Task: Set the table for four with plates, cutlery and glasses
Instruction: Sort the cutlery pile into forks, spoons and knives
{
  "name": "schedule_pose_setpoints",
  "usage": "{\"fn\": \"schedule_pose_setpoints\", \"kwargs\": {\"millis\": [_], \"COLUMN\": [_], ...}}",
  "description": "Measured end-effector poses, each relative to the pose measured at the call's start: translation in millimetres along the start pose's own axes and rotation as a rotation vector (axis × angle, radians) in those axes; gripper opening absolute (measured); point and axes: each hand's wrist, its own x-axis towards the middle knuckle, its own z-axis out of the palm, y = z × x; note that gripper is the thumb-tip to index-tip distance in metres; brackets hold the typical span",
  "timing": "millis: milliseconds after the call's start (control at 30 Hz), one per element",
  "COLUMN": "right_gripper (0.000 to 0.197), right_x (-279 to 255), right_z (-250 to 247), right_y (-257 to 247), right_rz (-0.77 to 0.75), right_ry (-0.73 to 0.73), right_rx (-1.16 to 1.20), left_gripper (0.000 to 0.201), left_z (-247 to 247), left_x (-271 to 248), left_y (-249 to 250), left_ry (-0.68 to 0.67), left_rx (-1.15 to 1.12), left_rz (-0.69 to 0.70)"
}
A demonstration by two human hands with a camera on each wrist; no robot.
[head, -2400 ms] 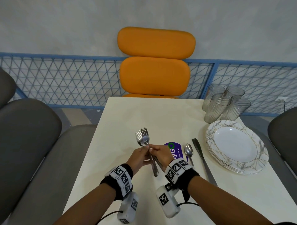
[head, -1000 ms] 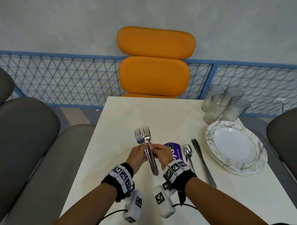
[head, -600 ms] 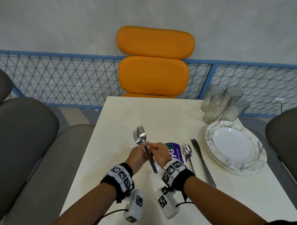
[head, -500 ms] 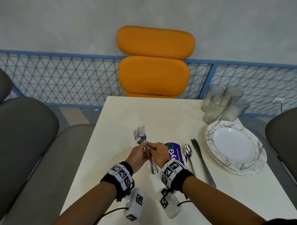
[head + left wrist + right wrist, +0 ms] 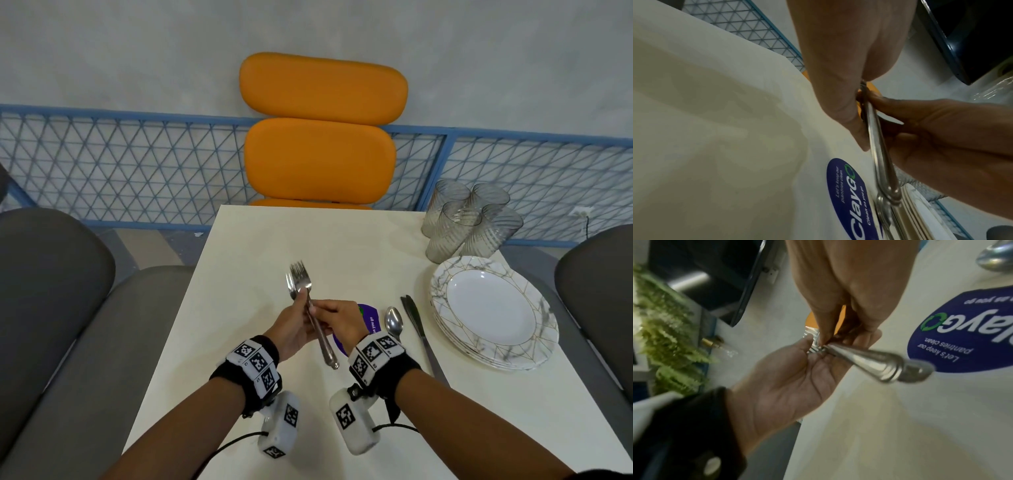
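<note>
At frame centre, left hand (image 5: pixel 291 329) and right hand (image 5: pixel 342 317) both pinch bunched forks (image 5: pixel 306 301), likely to separate one.

forks (image 5: pixel 301 284): polished, shiny metal
glasses (image 5: pixel 469 222): clear, ribbed
plates (image 5: pixel 493 311): glossy, marble-patterned
surface (image 5: pixel 260 240): smooth, matt cream
chair (image 5: pixel 322 120): smooth orange padding

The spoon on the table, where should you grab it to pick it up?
Probably by its thin handle. The spoon lies flat on the table, bowl pointing away, handle toward the person, with the knife close on its right. The right hand could come from above and pinch the handle's sides, since the left side has more room.
</note>
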Motion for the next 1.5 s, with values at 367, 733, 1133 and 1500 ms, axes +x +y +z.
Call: {"fn": "schedule_pose_setpoints", "kwargs": {"millis": [367, 733, 1133, 1500], "right_gripper": [0.031, 0.027, 0.025, 0.019], "right_x": [-20.4, -38.5, -37.9, -15.3], "right_z": [1.1, -55.2, -79.9, -70.7], "right_y": [12.7, 30.7, 46.5, 55.6], "right_rz": [-0.367, -0.148, 0.139, 0.288], "right_ry": [0.081, 0.233, 0.335, 0.314], "right_rx": [-1.17, -1.022, -0.956, -0.973], "left_gripper": [0.039, 0.036, 0.016, 0.014], "left_z": [14.8, 65.9, 85.9, 64.5], "left_x": [15.4, 38.2, 57.1, 72.8], "left_y": [-15.8, -47.5, -67.7, -67.1], "left_ry": [0.078, -0.038, 0.019, 0.168], "left_rx": [0.03, 0.126, 0.455, 0.991], "left_rz": [-0.022, -0.199, -0.229, -0.008]}}
